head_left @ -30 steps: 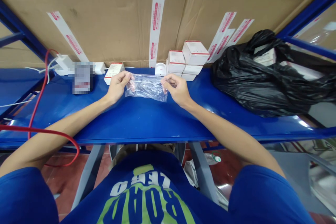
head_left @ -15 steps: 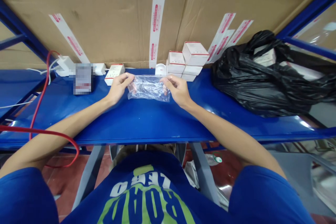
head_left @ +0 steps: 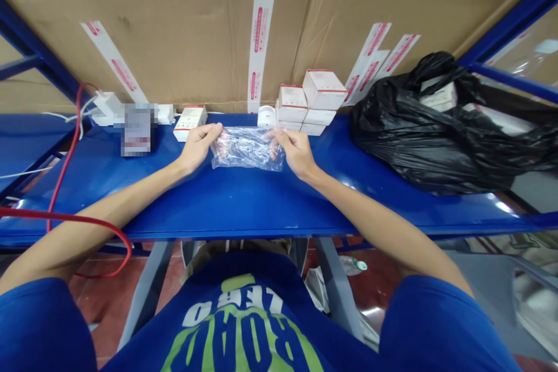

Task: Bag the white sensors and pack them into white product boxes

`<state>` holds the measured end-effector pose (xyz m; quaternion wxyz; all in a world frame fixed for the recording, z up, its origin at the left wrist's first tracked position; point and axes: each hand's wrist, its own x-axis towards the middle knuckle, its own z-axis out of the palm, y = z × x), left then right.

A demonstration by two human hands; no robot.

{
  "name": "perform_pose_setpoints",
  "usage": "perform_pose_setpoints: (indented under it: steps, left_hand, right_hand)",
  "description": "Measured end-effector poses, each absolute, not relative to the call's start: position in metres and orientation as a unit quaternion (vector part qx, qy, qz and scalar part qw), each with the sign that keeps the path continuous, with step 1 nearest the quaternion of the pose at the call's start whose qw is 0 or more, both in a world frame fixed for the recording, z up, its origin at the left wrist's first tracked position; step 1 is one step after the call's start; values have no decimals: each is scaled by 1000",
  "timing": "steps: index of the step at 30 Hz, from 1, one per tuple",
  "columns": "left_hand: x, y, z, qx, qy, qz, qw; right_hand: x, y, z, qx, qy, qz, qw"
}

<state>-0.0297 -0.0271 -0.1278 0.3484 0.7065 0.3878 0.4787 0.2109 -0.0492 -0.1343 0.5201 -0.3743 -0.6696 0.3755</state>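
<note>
- Left hand (head_left: 198,147): at the left end of the clear plastic bag (head_left: 248,151), fingers (head_left: 212,133) pinched on it.
- Right hand (head_left: 296,152): at the bag's right end, fingers (head_left: 279,137) pinched on it.
- Left forearm (head_left: 117,209) and right forearm (head_left: 370,215): extended, angled inward toward the bag, wrists nearly straight.

Blue short-sleeved T-shirt (head_left: 244,285); green chest print (head_left: 244,340) with white block lettering. Plain left sleeve (head_left: 39,325), right sleeve (head_left: 440,319). Left hand (head_left: 198,148), right hand (head_left: 296,151) ungloved.

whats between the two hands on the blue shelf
In the head view, a crumpled clear plastic bag lies between the left hand and the right hand, with fingers of both hands at its ends.
</note>
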Motion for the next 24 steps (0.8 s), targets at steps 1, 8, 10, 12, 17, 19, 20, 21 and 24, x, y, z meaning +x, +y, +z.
perform_pose_setpoints:
  steps: [1,8,10,12,17,19,20,21,24]
  left_hand:
    - [-30,-27,-128,709,384,478,348]
    - [-31,-26,-130,702,395,486,339]
    - [-31,-25,-132,700,384,482,360]
    - [-32,-24,-133,687,375,495,376]
    - [-30,-23,-134,642,364,545,398]
    - [-29,-25,-132,634,359,521,445]
    - [-28,-26,-132,633,360,494,475]
    - [-28,-28,-132,636,362,458,504]
    - [-26,-31,-133,650,378,356,555]
  right_hand:
    - [211,-49,-134,-373,-670,377,520]
    - [211,-48,-137,-377,-671,385,509]
    - [211,-46,-138,-377,-675,387,503]
    - [211,-45,-139,-375,-679,393,495]
    - [210,-43,-139,-363,-677,408,493]
    - [210,-42,-139,-367,-672,404,500]
    - [210,-42,-140,-371,-669,401,504]
    - [211,-41,-141,-375,-666,398,507]
    - [214,-37,-147,-390,-655,392,515]
